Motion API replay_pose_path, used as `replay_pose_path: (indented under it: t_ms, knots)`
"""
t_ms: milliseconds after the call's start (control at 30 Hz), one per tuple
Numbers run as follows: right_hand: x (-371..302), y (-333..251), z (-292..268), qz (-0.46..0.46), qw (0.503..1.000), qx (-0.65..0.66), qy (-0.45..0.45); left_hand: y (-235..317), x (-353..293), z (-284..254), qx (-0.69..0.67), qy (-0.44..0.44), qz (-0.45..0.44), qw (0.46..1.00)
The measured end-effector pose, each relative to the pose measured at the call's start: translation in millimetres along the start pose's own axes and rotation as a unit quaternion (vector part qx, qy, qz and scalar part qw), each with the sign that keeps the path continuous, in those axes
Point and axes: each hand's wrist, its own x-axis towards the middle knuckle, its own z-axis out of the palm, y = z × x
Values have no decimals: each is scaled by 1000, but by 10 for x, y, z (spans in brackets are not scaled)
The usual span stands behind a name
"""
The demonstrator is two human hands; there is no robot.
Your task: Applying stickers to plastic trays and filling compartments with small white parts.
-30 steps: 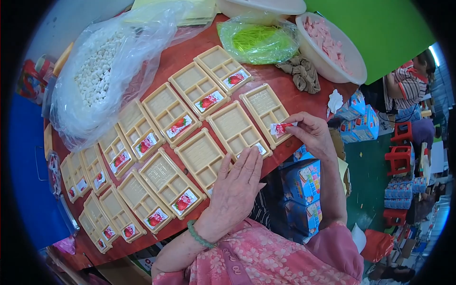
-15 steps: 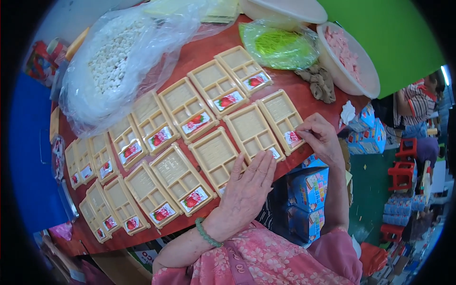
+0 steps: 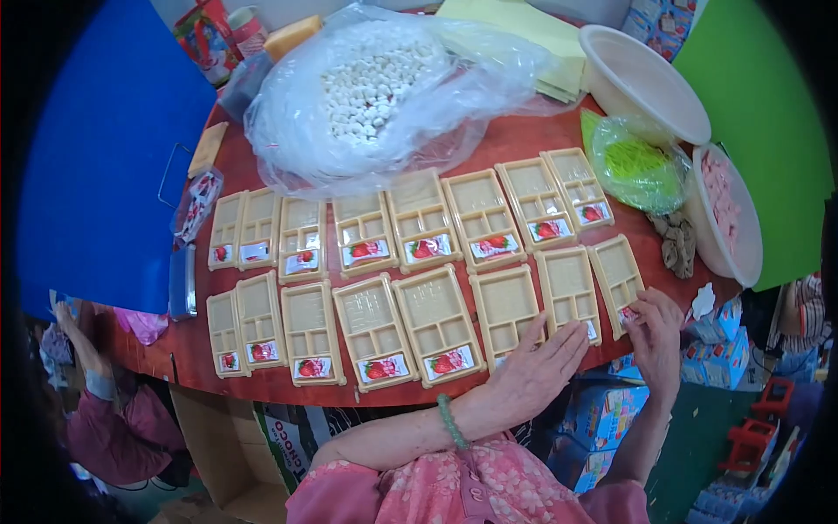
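Two rows of beige compartment trays lie on the red table; most hold a small sachet printed with a strawberry. My left hand (image 3: pixel 539 356), with a green bead bracelet (image 3: pixel 451 422) on its wrist, lies flat with fingers stretched over the lower parts of two front-row trays, a tray (image 3: pixel 506 301) and its right neighbour (image 3: pixel 567 275). It partly covers their sachets. At the front row's right end, my right hand (image 3: pixel 656 330) pinches at a strawberry sachet (image 3: pixel 626 315) in the lower compartment of the last tray (image 3: pixel 618 271). Its fingertips partly hide that sachet.
Behind the trays lies a clear bag of white pellets (image 3: pixel 371 92). To the right are a bag of green strips (image 3: pixel 642 166), a bowl of pink pieces (image 3: pixel 729 205), another white bowl (image 3: pixel 646 83) and a grey cloth (image 3: pixel 674 243). Blue boxes (image 3: pixel 602 419) stand below the table edge.
The view has swung left, so everything sits differently in it. My left hand still lies on the same trays, and my right fingers stay at the end tray's sachet.
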Motion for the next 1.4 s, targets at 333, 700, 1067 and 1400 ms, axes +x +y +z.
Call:
replay_pose_path:
  t_ms: [333, 700, 1067, 1400]
  knots:
    - [-240, -61, 335, 40, 989, -132, -61, 56, 13, 68, -16, 52, -17, 998]
    - [76, -423, -73, 45, 997, 45, -37, -441, -148, -693, -241, 102, -24, 965]
    - [2956, -1849, 1072, -156, 932, 317, -76, -3176, 275, -1377, -8, 179, -331, 926]
    - [3914, -1949, 2371, 13, 999, -46, 26, -3554, 290, -1270, 122, 66, -415, 899]
